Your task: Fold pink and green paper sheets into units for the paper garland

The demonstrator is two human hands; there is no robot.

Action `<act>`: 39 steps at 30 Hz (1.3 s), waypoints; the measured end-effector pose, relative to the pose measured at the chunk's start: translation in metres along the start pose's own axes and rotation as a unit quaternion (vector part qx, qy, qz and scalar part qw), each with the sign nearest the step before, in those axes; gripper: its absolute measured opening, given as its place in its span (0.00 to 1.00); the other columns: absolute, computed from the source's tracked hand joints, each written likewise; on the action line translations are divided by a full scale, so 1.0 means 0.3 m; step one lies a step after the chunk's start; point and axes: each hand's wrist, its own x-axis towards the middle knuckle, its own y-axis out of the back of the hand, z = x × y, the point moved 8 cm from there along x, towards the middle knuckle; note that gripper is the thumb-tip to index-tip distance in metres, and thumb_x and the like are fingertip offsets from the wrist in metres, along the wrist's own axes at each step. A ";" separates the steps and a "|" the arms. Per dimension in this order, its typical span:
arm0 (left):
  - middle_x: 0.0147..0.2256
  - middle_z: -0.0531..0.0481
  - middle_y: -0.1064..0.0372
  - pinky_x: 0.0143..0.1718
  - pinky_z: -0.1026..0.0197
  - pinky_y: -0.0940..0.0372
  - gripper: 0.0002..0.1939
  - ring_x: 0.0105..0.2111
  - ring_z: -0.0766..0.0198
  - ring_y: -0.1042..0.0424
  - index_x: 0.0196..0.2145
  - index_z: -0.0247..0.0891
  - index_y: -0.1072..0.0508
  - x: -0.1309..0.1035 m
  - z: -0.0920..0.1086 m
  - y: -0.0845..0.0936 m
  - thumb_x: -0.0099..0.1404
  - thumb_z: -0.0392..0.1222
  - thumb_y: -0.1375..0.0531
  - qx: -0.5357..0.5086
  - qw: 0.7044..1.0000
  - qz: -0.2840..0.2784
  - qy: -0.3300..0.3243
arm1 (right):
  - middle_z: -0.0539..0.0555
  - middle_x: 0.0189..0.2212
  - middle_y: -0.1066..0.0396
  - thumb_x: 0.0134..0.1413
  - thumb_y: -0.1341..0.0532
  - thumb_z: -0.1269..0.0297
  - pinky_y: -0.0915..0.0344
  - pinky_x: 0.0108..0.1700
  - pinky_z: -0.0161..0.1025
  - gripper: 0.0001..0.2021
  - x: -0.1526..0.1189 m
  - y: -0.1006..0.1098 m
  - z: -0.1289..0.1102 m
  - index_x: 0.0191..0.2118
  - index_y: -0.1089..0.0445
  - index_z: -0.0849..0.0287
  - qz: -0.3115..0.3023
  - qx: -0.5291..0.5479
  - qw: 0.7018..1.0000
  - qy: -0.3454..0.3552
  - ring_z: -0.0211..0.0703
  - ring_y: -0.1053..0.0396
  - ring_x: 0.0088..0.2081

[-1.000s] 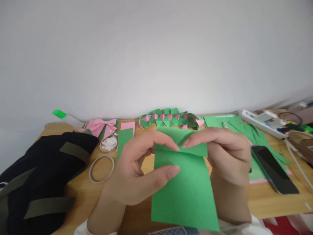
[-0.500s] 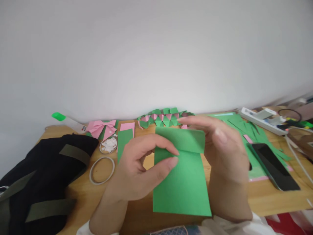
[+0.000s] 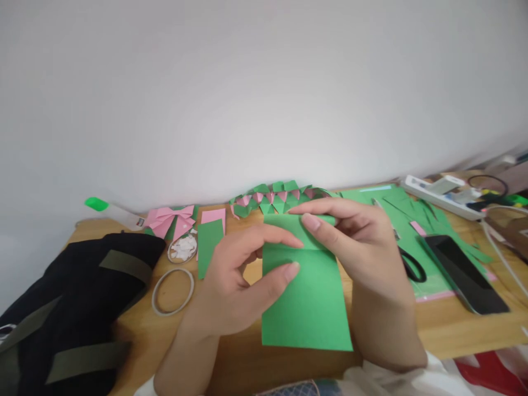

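Note:
A green paper sheet (image 3: 307, 308) hangs between my hands above the wooden table, its top part folded over in a flap. My left hand (image 3: 251, 275) holds the sheet at its left side, with thumb and index finger near the flap's lower edge. My right hand (image 3: 363, 242) pinches the top edge of the flap, thumb in front and index finger along the top. The other fingers of my right hand are partly hidden.
Left are a black cloth (image 3: 94, 291), a tape ring (image 3: 173, 291), a pink bow (image 3: 171, 220) and green paper (image 3: 210, 242). Folded green-and-pink pieces (image 3: 270, 198) lie by the wall. Scissors (image 3: 414, 267), a phone (image 3: 466, 272) and a power strip (image 3: 443, 198) are right.
My right hand has closed on the top of the flap, where before its thumb was away from the paper. The flap now lies flatter, and the scissors' handle shows more.

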 end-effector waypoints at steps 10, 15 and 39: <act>0.37 0.55 0.25 0.37 0.67 0.34 0.11 0.37 0.67 0.29 0.42 0.46 0.25 -0.003 -0.007 0.003 0.63 0.33 0.37 -0.031 0.999 0.006 0.011 | 0.48 0.33 0.19 0.53 0.36 0.76 0.25 0.36 0.34 0.10 0.002 0.007 0.005 0.35 0.20 0.53 -0.004 -0.018 1.000 0.001 0.38 0.22 0.36; 0.37 0.52 0.24 0.35 0.64 0.32 0.10 0.37 0.64 0.27 0.42 0.44 0.24 -0.001 -0.003 0.006 0.63 0.33 0.37 -0.024 1.000 0.016 0.007 | 0.49 0.33 0.19 0.53 0.35 0.75 0.24 0.37 0.36 0.08 0.005 0.005 0.000 0.34 0.21 0.54 -0.002 -0.028 1.000 -0.003 0.40 0.22 0.37; 0.26 0.55 0.24 0.23 0.68 0.37 0.04 0.23 0.70 0.30 0.31 0.39 0.23 0.024 -0.004 0.014 0.63 0.33 0.37 0.030 0.997 0.066 -0.005 | 0.48 0.20 0.30 0.50 0.33 0.62 0.42 0.23 0.32 0.08 0.015 0.000 0.054 0.26 0.25 0.60 -0.016 -0.022 0.995 -0.091 0.32 0.39 0.22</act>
